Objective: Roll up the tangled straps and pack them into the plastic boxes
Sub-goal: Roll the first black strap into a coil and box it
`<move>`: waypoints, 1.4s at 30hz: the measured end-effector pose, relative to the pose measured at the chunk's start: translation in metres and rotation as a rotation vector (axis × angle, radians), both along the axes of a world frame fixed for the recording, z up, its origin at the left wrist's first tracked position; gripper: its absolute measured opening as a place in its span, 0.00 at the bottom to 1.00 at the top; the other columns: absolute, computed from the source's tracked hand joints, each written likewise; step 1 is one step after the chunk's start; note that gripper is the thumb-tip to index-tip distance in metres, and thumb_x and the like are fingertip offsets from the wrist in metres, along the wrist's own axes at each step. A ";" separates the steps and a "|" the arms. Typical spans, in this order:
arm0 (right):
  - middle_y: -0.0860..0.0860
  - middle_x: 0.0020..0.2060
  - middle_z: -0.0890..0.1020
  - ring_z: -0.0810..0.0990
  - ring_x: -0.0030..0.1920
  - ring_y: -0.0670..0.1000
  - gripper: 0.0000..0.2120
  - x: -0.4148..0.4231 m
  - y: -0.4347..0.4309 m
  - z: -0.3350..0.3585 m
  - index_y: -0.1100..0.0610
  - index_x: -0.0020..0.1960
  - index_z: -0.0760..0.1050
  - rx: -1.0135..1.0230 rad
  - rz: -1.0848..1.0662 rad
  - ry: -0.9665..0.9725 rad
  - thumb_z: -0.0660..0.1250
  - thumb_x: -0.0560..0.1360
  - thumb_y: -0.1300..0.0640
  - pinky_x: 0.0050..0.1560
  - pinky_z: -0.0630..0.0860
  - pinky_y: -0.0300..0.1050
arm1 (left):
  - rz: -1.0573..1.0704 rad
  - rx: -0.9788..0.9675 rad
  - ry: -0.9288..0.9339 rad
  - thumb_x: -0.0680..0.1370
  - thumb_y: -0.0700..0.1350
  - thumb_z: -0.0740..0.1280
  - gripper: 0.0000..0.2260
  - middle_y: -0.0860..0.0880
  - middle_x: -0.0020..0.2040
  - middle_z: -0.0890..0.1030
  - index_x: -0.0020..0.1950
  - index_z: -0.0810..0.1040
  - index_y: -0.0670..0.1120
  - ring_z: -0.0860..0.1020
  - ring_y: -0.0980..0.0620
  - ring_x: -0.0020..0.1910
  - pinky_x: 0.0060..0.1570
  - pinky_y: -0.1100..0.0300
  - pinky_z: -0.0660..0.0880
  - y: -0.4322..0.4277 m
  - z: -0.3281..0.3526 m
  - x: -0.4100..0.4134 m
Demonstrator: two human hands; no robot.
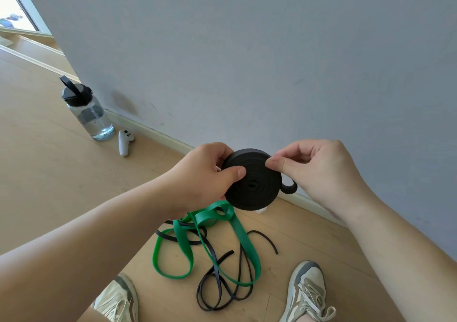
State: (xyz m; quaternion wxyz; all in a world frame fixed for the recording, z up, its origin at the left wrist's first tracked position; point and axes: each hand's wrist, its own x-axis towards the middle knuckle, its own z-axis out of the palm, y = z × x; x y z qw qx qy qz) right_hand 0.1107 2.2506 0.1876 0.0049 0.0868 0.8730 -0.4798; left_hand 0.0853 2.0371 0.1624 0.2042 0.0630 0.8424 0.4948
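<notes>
A black strap wound into a flat coil (252, 183) is held up in front of me. My left hand (210, 173) grips its left side, thumb lying across the coil's face. My right hand (319, 170) pinches the coil's upper right edge between thumb and fingers, and a short loose end curls out below that hand. On the floor beneath lie a wide green strap (188, 245) and a thin black strap (222, 279), tangled together. No plastic box is clearly in view; only a small pale object peeks out under the coil.
A clear water bottle with a black lid (86, 110) and a white controller (125, 142) stand by the grey wall (247, 49) at the left. My two shoes (118, 299) (306, 294) frame the tangle on the wooden floor.
</notes>
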 end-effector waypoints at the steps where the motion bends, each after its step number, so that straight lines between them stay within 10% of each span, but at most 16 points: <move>1: 0.48 0.36 0.88 0.87 0.41 0.51 0.05 0.000 0.000 0.000 0.51 0.40 0.86 -0.002 -0.014 0.020 0.81 0.70 0.52 0.44 0.84 0.41 | 0.016 0.023 -0.018 0.81 0.48 0.70 0.02 0.49 0.42 0.85 0.52 0.80 0.51 0.82 0.59 0.31 0.31 0.69 0.74 0.000 0.000 0.000; 12: 0.39 0.56 0.84 0.80 0.62 0.39 0.20 0.005 -0.014 -0.017 0.45 0.63 0.78 0.115 0.193 0.053 0.78 0.72 0.52 0.62 0.76 0.37 | 0.203 0.192 -0.137 0.82 0.47 0.69 0.06 0.42 0.47 0.87 0.52 0.81 0.45 0.85 0.36 0.46 0.54 0.36 0.82 -0.001 -0.009 -0.001; 17: 0.41 0.46 0.87 0.84 0.47 0.37 0.07 0.001 -0.010 -0.018 0.48 0.55 0.84 -0.002 0.054 0.091 0.70 0.80 0.57 0.47 0.77 0.27 | 0.204 0.220 -0.156 0.82 0.45 0.69 0.05 0.42 0.47 0.86 0.52 0.81 0.44 0.83 0.42 0.40 0.52 0.40 0.83 0.000 -0.010 0.001; 22: 0.43 0.42 0.88 0.86 0.42 0.44 0.04 0.000 -0.012 -0.020 0.50 0.50 0.83 -0.065 -0.081 0.090 0.76 0.76 0.55 0.48 0.83 0.37 | 0.232 0.256 -0.180 0.83 0.45 0.68 0.05 0.42 0.49 0.86 0.54 0.81 0.44 0.82 0.47 0.39 0.43 0.53 0.83 0.001 -0.013 0.001; 27: 0.37 0.54 0.79 0.76 0.58 0.34 0.35 0.007 -0.022 -0.023 0.44 0.63 0.71 0.066 0.127 -0.052 0.85 0.62 0.50 0.55 0.73 0.30 | 0.306 0.334 -0.238 0.83 0.45 0.68 0.07 0.39 0.52 0.86 0.55 0.81 0.42 0.82 0.45 0.42 0.42 0.56 0.81 0.001 -0.017 0.000; 32: 0.42 0.66 0.73 0.73 0.66 0.46 0.59 0.007 -0.029 -0.026 0.39 0.79 0.54 0.436 0.231 0.021 0.85 0.57 0.42 0.64 0.75 0.50 | 0.290 0.338 -0.234 0.83 0.45 0.68 0.07 0.39 0.52 0.86 0.56 0.80 0.42 0.83 0.46 0.43 0.42 0.56 0.81 0.001 -0.015 0.000; 42: 0.47 0.60 0.74 0.74 0.64 0.53 0.46 0.005 -0.030 -0.035 0.49 0.70 0.68 0.704 0.224 0.261 0.76 0.55 0.37 0.56 0.78 0.52 | 0.263 0.291 -0.189 0.83 0.45 0.68 0.06 0.43 0.47 0.87 0.56 0.80 0.43 0.85 0.42 0.38 0.48 0.47 0.85 0.004 -0.016 0.007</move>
